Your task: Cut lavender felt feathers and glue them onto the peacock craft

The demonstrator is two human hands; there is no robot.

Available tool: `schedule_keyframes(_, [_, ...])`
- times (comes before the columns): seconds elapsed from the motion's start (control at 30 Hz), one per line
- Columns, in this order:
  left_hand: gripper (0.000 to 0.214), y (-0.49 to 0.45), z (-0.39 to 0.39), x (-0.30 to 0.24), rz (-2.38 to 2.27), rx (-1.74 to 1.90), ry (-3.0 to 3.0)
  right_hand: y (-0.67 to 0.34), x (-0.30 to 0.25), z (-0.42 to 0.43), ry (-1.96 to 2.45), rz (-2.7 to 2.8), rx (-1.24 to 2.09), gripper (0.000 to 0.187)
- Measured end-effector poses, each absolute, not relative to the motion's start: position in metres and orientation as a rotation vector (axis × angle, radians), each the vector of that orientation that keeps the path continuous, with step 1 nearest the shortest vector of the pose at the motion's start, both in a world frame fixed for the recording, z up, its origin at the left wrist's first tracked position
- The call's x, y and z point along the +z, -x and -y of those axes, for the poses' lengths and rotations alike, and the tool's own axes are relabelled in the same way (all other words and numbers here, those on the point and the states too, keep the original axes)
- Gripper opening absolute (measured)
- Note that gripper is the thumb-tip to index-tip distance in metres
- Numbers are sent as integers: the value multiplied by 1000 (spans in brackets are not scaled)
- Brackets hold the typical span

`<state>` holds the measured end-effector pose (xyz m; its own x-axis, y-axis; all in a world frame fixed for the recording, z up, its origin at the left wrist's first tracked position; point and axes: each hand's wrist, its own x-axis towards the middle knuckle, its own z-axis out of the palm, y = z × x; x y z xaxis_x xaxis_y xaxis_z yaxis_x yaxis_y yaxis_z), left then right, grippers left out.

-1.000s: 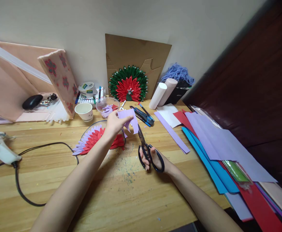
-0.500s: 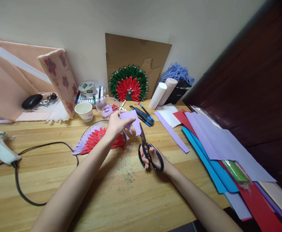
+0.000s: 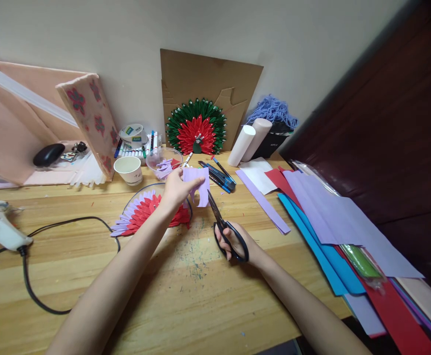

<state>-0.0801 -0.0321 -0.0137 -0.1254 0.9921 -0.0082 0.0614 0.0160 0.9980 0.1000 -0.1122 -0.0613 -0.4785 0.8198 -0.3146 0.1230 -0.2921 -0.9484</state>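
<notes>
My left hand (image 3: 179, 189) pinches a piece of purple paper (image 3: 196, 175) between thumb and fingers; its lower edge has a curved cut-out. In my right hand (image 3: 233, 241) is a pair of black-handled scissors (image 3: 215, 209), fingers through the loops, blades pointing up beside the paper's right edge. Beneath my left forearm lies a fan-shaped piece of red and purple paper petals (image 3: 137, 214) on a round clear-edged base, partly hidden by the arm. A finished-looking green and red petal fan (image 3: 196, 130) leans upright against a cardboard sheet (image 3: 208, 74) behind.
Coloured sheets (image 3: 333, 231) are piled along the right side. A glue gun (image 3: 3, 227) with a black cord lies at the left. Further back stand a paper cup (image 3: 128, 172), a clear bowl of scraps (image 3: 163, 162), pens (image 3: 220, 177) and white rolls (image 3: 242, 145).
The scissors have moved slightly left and their handles have come closer together. The purple paper has turned a little, and its right edge now sits further left.
</notes>
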Motion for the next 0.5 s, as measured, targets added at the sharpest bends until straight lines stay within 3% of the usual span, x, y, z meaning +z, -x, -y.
schedule_keyframes(0.27, [31, 79, 31, -16, -1342, 1250, -1268, -103, -66, 116, 1049, 1522, 1881, 79])
schedule_keyframes(0.5, [33, 74, 36, -14, -1308, 1198, -1280, -104, -76, 116, 985, 1474, 1913, 76])
